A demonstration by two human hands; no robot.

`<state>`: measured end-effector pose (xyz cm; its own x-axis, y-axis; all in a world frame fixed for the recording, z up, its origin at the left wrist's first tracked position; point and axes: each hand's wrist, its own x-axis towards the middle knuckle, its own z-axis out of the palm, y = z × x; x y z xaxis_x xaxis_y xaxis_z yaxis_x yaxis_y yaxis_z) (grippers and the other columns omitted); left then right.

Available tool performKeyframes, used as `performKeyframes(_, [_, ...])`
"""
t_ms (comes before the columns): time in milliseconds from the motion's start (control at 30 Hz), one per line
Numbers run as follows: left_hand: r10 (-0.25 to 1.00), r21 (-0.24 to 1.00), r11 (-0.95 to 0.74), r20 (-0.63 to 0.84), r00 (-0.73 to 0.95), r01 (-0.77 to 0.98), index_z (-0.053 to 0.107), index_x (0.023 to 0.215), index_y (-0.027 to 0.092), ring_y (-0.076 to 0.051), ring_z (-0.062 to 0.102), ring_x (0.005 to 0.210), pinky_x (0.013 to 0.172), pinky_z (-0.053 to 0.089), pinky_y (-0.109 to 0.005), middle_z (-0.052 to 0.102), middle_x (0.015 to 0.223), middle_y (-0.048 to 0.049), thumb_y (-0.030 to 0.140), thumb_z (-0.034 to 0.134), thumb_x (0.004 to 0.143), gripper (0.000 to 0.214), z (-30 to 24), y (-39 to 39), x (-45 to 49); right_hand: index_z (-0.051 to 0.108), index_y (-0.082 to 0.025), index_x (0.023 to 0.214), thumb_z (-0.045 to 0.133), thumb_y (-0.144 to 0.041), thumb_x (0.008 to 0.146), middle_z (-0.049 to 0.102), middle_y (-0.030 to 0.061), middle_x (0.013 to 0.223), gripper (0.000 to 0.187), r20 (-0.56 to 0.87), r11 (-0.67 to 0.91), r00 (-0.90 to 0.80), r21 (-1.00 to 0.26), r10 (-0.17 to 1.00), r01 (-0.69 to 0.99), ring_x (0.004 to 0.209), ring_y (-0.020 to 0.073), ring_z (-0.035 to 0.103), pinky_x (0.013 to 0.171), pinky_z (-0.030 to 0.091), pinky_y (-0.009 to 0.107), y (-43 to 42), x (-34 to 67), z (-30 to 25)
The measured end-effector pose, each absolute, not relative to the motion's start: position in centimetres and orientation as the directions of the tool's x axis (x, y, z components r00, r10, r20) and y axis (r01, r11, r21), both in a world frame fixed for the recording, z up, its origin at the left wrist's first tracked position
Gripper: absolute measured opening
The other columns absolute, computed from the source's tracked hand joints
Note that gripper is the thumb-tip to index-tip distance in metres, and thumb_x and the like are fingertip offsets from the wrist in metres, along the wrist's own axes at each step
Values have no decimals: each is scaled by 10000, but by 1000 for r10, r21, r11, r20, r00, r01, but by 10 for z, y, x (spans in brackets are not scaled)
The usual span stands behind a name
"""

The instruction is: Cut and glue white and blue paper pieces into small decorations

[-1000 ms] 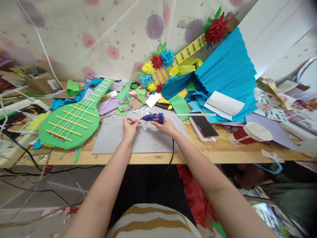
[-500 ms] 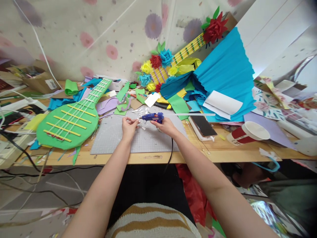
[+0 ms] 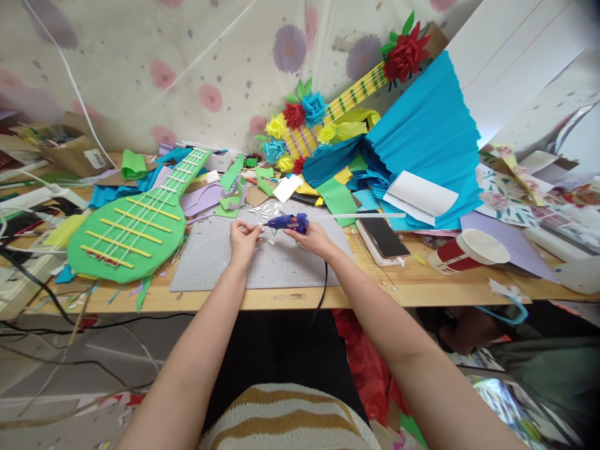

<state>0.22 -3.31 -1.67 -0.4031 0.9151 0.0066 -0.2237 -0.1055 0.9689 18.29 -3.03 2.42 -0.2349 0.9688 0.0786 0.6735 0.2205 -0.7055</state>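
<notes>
—What do you grip?
—Your right hand (image 3: 314, 239) closes around the blue glue gun (image 3: 284, 222); your left hand (image 3: 242, 244) pinches a small white piece (image 3: 260, 226) by its nozzle (image 3: 266, 224).
—And outward?
—Grey mat (image 3: 281, 270), wooden table (image 3: 435, 287), flower-patterned wall covering (image 3: 234, 56); your grip matches that of half a second earlier.

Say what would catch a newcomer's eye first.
Probably the green toy guitar at left and the pleated blue sheet right of centre. At the back slants a flowered yellow guitar. In front, the right hand holds a blue glue gun over the grey mat.
</notes>
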Motion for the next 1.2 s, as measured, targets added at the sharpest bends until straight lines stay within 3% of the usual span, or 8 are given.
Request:
performKeyframes(367, [920, 962, -108, 1, -392, -250, 307, 825, 217, -153, 645, 640, 439, 421, -180, 648, 710, -7, 214, 687, 554, 467, -17, -33, 1, 654, -224, 947, 561, -490, 739, 677, 25, 855, 350, 96, 286, -323, -735, 942, 616, 800, 170, 603, 711, 438, 269, -33, 194, 30])
performKeyframes(533, [919, 956, -113, -4, -394, -272, 290, 821, 223, -155, 643, 655, 435, 419, -179, 637, 696, 9, 227, 684, 539, 485, -12, -35, 3, 651, -169, 719, 557, -540, 709, 593, 22, 535, 383, 69, 90, -59, -771, 996, 631, 550, 150, 556, 564, 430, 261, -24, 222, 27])
performKeyframes(733, [917, 942, -126, -9, -399, -312, 298, 821, 225, -149, 633, 659, 451, 432, -186, 636, 709, 4, 229, 695, 520, 498, -10, -34, 2, 638, -138, 681, 508, -574, 714, 493, -6, 425, 456, 48, -62, 172, -811, 984, 581, 394, 115, 448, 487, 390, 264, -1, 254, 6])
performKeyframes(1033, [919, 923, -138, -16, -393, -360, 289, 812, 224, -135, 630, 647, 485, 458, -203, 632, 711, 13, 209, 691, 531, 491, -11, -31, 2, 631, -147, 872, 593, -559, 651, 645, 70, 772, 469, 52, -87, 173, -706, 983, 703, 724, 200, 588, 667, 431, 305, 4, 250, 0])
performKeyframes(1200, [896, 895, -76, -133, -425, -440, 278, 816, 219, -132, 631, 617, 576, 511, -269, 612, 694, 19, 140, 683, 550, 490, -3, -27, 0, 543, -144, 881, 632, -531, 627, 599, 81, 859, 471, 306, -31, 281, -625, 909, 780, 787, 192, 539, 685, 398, 288, -15, 254, -3])
